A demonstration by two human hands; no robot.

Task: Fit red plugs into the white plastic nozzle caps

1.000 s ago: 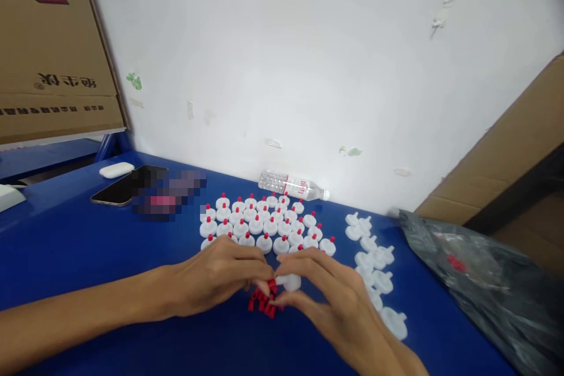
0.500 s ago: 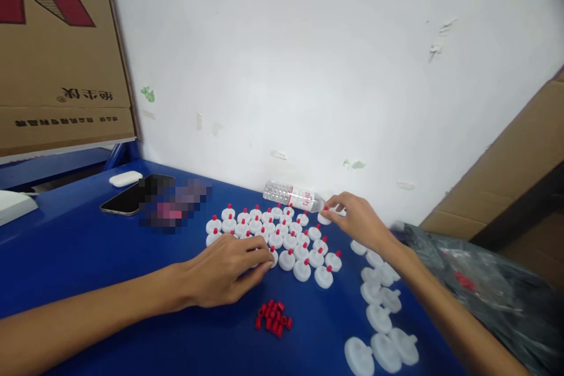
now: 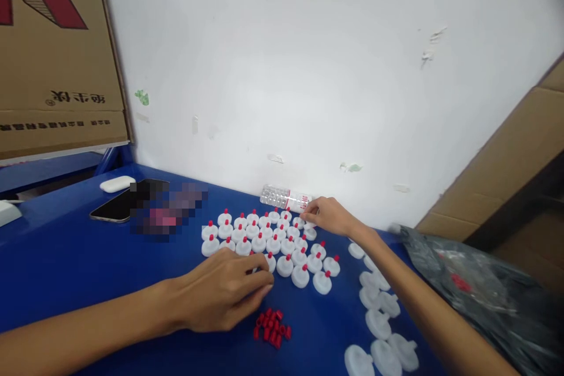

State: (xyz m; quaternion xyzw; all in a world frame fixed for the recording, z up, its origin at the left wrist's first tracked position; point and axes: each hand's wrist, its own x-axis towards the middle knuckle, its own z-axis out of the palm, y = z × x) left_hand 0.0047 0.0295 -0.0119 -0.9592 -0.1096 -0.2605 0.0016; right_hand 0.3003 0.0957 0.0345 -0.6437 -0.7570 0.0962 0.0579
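My right hand (image 3: 330, 215) reaches to the back right of a group of white plastic discs with red caps (image 3: 284, 266). Its fingertips are pinched at a white disc (image 3: 310, 234), close to a clear bottle (image 3: 286, 197) lying on its side. In front of the group, my left hand (image 3: 231, 291) rests with curled fingers, thumb and index fingertips together. Whatever that hand may hold is hidden. Just right of and below its fingertips lies a small pile of loose red caps (image 3: 272, 326).
Capless white discs (image 3: 378, 324) lie on the right of the blue table (image 3: 88, 264), partly under my right forearm. A dark plastic bag (image 3: 489, 299) is beyond them. A phone (image 3: 126, 202) and a white case (image 3: 117, 184) lie at left. Cardboard (image 3: 61, 64) stands behind.
My right hand has moved left with its pinched fingertips, from beside the bottle's neck end to the edge of the capped group. The left hand stays nearly in place; the view shifts slightly.
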